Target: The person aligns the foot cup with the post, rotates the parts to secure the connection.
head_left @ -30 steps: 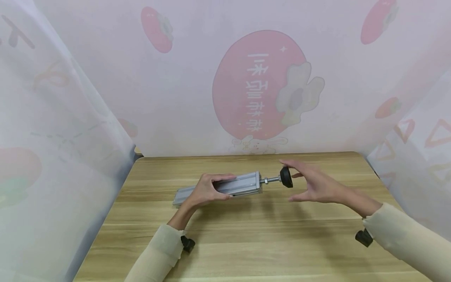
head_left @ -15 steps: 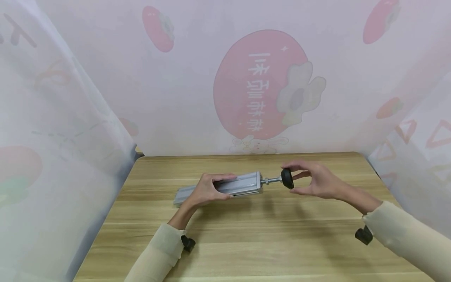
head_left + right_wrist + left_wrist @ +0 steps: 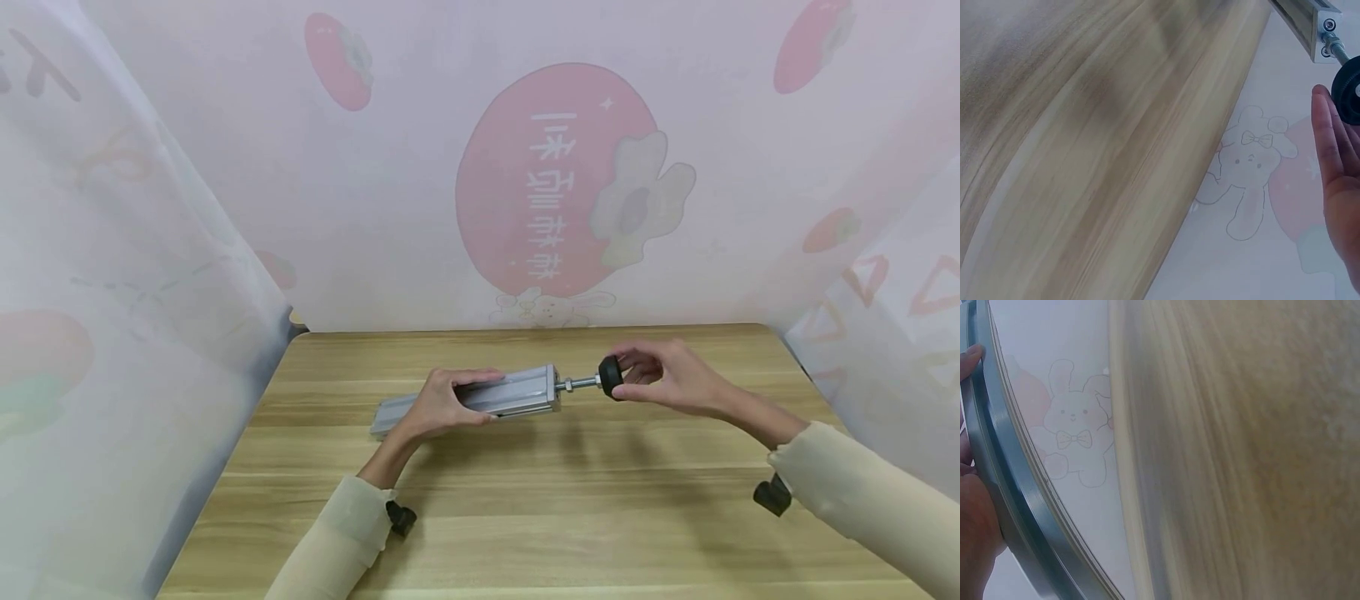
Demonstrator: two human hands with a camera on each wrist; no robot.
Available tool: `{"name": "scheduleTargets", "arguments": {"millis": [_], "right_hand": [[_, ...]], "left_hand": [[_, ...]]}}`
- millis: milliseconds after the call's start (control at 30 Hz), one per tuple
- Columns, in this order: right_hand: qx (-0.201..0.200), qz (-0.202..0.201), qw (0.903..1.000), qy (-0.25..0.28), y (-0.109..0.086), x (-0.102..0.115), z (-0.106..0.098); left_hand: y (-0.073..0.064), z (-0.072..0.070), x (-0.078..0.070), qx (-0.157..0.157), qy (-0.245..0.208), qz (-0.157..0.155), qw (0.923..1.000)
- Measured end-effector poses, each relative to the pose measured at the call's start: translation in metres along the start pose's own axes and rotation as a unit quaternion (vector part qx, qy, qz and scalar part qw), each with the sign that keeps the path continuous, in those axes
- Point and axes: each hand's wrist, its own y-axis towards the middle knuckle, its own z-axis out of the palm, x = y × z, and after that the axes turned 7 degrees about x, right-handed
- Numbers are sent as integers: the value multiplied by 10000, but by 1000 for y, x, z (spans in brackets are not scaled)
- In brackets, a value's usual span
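Note:
A silver aluminium profile (image 3: 525, 390) is held slantwise over the table in the head view, gripped across its middle by my left hand (image 3: 438, 406), thumb on the near side and fingers on the far side. From its right end plate (image 3: 1329, 28) a threaded rod (image 3: 583, 382) with a nut sticks out. The rod ends in a black round levelling foot (image 3: 610, 378). My right hand (image 3: 678, 379) pinches this foot at its rim between thumb and fingers. In the left wrist view the grooved profile (image 3: 1007, 444) runs along the left side, fingers (image 3: 975, 519) against it.
Below lies a wood-grain table (image 3: 510, 533), its far edge close behind the profile. Pale printed curtains (image 3: 405, 208) with strawberry and rabbit pictures hang at the back and both sides. A small black wrist camera (image 3: 401, 518) sits at the left cuff, another (image 3: 772, 496) at the right.
My right hand has closed from spread fingers onto the black foot, then shifted its thumb and fingers around the rim. The left hand and profile have stayed nearly still.

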Motion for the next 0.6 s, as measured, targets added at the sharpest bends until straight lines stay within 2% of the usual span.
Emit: {"name": "scheduleTargets", "arguments": {"millis": [133,300,600], "right_hand": [[133,516,9979,373,1,3,0],[343,1008,9903,897,4,5,-2],[522,1484,9826,984,8,6,-2]], "left_hand": [[0,0,0,-5,29,-23,10000],[-1,0,0,-2,81,12,10000],[0,-1,0,5,61,-81,9999]]}}
